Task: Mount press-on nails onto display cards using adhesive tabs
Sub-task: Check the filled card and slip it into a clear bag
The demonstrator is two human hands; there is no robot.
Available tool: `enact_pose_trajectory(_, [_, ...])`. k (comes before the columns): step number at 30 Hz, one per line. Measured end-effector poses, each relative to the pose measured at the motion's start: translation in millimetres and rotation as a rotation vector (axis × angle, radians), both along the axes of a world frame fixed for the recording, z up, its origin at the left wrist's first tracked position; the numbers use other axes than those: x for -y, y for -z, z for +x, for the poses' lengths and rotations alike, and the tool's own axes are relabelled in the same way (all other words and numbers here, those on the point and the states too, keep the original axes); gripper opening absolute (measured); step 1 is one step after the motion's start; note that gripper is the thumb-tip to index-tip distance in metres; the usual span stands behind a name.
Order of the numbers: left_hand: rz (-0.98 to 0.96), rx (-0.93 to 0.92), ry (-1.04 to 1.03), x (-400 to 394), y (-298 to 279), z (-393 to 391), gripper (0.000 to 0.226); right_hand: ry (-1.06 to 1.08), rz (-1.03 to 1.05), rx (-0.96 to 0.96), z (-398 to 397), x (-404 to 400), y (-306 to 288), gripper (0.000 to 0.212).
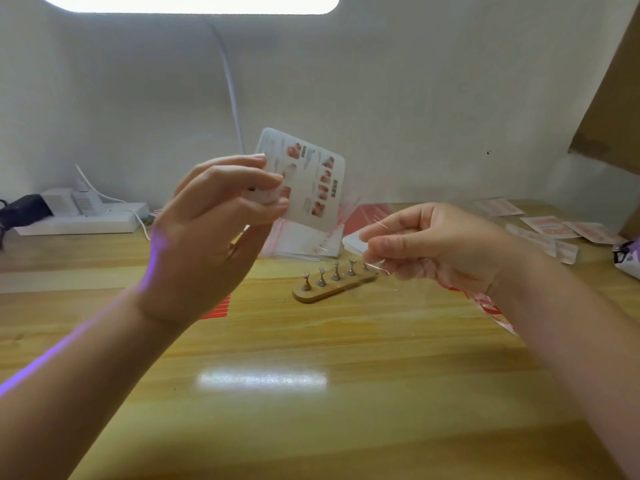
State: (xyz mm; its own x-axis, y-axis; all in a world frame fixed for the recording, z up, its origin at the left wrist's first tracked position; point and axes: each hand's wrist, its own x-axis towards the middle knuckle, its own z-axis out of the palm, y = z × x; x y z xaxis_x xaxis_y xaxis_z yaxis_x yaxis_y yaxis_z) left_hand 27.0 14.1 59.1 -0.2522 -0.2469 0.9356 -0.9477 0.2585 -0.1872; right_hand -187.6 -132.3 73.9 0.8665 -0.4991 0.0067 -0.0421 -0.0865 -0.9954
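My left hand [214, 230] is raised above the table and holds a white display card [311, 181] printed with small pink nail pictures, thumb and fingers pinching its left edge. My right hand [433, 247] is lower and to the right, fingers curled on a thin clear plastic film or bag [377, 268] that hangs from them, with red print showing under the wrist. Below the two hands a wooden nail stand [332, 285] with several metal pegs lies on the table.
A stack of clear bags with red strips [304, 240] lies behind the stand. More printed cards [554, 226] lie at the back right. A white power strip with plugs [86, 216] sits at the back left. A brown cardboard box [616, 98] stands at the right.
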Motion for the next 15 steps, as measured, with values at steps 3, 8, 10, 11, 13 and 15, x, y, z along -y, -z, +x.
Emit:
enact_pose_trajectory(3, [-0.012, 0.019, -0.007, -0.7, 0.1, -2.4, 0.005, -0.014, -0.012, 0.004, 0.8, -2.1, 0.3, 0.032])
enact_pose_trajectory(8, [0.014, 0.088, 0.046, 0.1, 2.1, -2.8, 0.011, -0.054, -0.023, 0.003, 2.0, -6.1, -0.7, 0.032])
enact_pose_trajectory(10, [0.032, 0.115, 0.055, 0.2, 2.9, -3.4, 0.009, -0.060, -0.025, 0.009, 2.5, -6.3, -0.9, 0.034])
enact_pose_trajectory(11, [0.038, 0.129, 0.058, 0.2, 3.3, -3.4, 0.007, -0.058, -0.019, 0.014, 2.6, -6.0, -1.1, 0.033])
enact_pose_trajectory(13, [0.055, 0.139, 0.067, 0.1, 3.7, -3.0, 0.005, -0.055, -0.003, 0.029, 2.9, -5.2, -1.3, 0.029])
enact_pose_trajectory(15, [0.075, 0.144, 0.078, -0.1, 3.9, -3.2, 0.008, -0.056, 0.006, 0.038, 2.4, -4.1, -1.5, 0.026])
